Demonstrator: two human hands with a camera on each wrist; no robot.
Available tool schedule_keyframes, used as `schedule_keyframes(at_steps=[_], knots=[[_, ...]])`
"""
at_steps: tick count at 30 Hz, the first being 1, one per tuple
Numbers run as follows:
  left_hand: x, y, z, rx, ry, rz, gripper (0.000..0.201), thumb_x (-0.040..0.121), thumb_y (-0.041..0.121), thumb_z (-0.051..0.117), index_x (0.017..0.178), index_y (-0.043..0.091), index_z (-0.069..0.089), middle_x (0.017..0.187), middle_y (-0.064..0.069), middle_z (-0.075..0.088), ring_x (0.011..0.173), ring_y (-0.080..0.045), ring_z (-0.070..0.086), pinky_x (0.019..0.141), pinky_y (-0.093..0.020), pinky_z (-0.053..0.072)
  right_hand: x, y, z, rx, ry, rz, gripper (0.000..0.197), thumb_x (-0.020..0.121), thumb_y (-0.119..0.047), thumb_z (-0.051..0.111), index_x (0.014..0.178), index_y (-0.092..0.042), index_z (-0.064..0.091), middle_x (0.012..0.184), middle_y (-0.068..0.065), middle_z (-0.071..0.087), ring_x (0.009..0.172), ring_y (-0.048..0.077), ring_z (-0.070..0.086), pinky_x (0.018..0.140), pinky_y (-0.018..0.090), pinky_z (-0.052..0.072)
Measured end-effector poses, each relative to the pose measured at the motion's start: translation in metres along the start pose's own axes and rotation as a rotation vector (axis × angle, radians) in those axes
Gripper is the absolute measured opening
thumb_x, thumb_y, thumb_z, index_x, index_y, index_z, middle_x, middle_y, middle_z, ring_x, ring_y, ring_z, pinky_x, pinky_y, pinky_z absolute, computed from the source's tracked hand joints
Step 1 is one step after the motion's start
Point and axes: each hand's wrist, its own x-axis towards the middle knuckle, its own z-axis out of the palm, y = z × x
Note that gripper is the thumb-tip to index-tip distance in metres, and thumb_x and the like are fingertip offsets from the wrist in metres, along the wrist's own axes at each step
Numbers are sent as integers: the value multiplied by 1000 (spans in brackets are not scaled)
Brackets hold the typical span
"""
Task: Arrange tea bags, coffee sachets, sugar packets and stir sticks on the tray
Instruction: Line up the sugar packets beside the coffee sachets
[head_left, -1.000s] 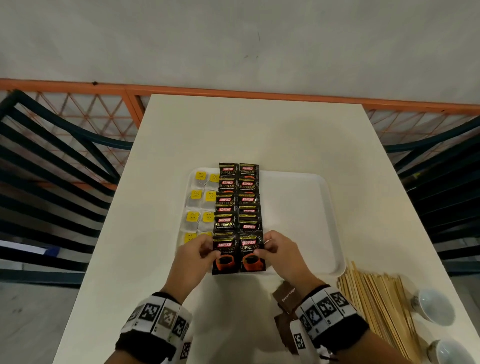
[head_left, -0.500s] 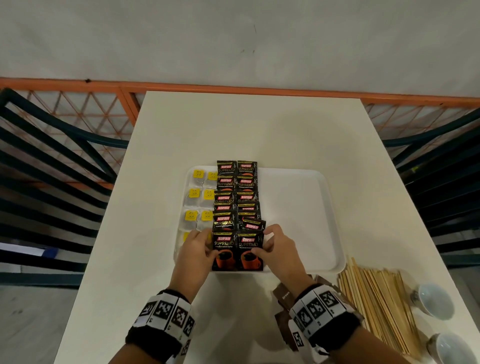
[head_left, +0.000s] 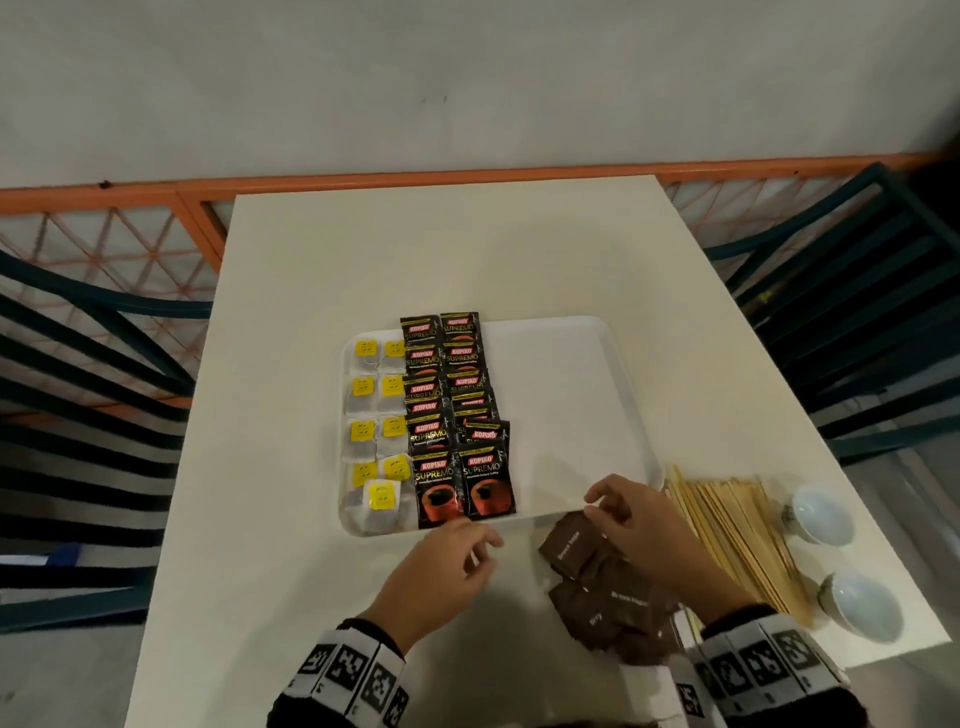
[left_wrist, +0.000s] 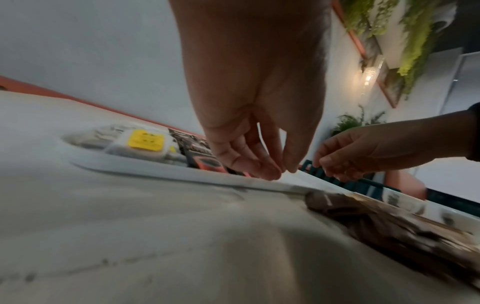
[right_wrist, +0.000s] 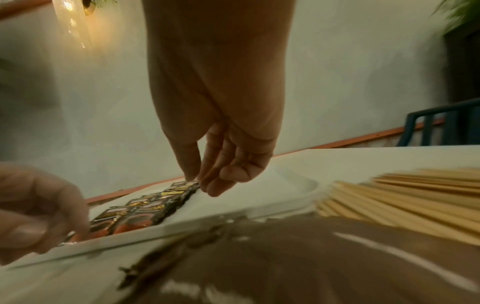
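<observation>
1. Judging by looks, brown sugar packets (head_left: 605, 587) are light, thin, slippery paper; best pinched at an edge. They lie heaped on the worktop (head_left: 415, 249), just beside the tray (head_left: 571, 415).
2. Right hand (head_left: 639, 525) hovers over the heap, fingers loosely curled, apparently empty; left hand (head_left: 441, 566) relaxed, empty.
3. Tray holds tea bags (head_left: 374, 431) left, coffee sachets (head_left: 457, 415) middle; right part bare.
4. Stir sticks (head_left: 737, 540) and two cups (head_left: 831, 556) sit on the worktop.
</observation>
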Motion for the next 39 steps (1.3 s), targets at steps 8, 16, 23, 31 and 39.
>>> schedule_keyframes(at_steps=[8, 16, 23, 31, 39], knots=[[7, 26, 26, 72, -88, -3, 27, 91, 31, 52, 116, 24, 57, 106, 11, 46, 88, -5, 51, 75, -12, 37, -46, 41, -13, -299, -52, 45, 53, 77, -52, 63, 122, -27, 49, 116, -10, 44, 112, 10, 41, 95, 21, 35], [26, 58, 57, 182, 11, -88, 49, 85, 42, 59, 129, 26, 47, 130, 2, 39, 119, -16, 42, 102, -28, 38, -40, 43, -11, -400, -233, -25, 65, 79, -47, 63, 133, -20, 38, 130, 2, 41, 120, 19, 35, 103, 31, 31], [34, 69, 76, 330, -7, -147, 65, 82, 43, 62, 139, 28, 35, 134, -1, 36, 124, -20, 36, 102, -34, 39, -24, 50, -28, -256, -251, -67, 33, 85, -30, 61, 113, -16, 52, 110, 1, 56, 90, 9, 46, 78, 20, 36], [29, 74, 78, 398, 41, -82, 40, 93, 23, 45, 133, 16, 44, 130, -6, 52, 117, -21, 50, 97, -30, 41, -18, 61, -48, -108, -227, -133, 19, 86, -32, 61, 99, -22, 50, 89, -8, 57, 81, 9, 53, 62, 14, 35], [20, 100, 50, -284, 355, -156, 15, 96, 16, 44, 102, 18, 57, 92, -6, 66, 85, -23, 65, 79, -31, 54, -12, 13, -53, 248, -332, -239, 19, 93, -29, 50, 110, -22, 44, 95, -10, 56, 87, 5, 56, 68, 12, 43]])
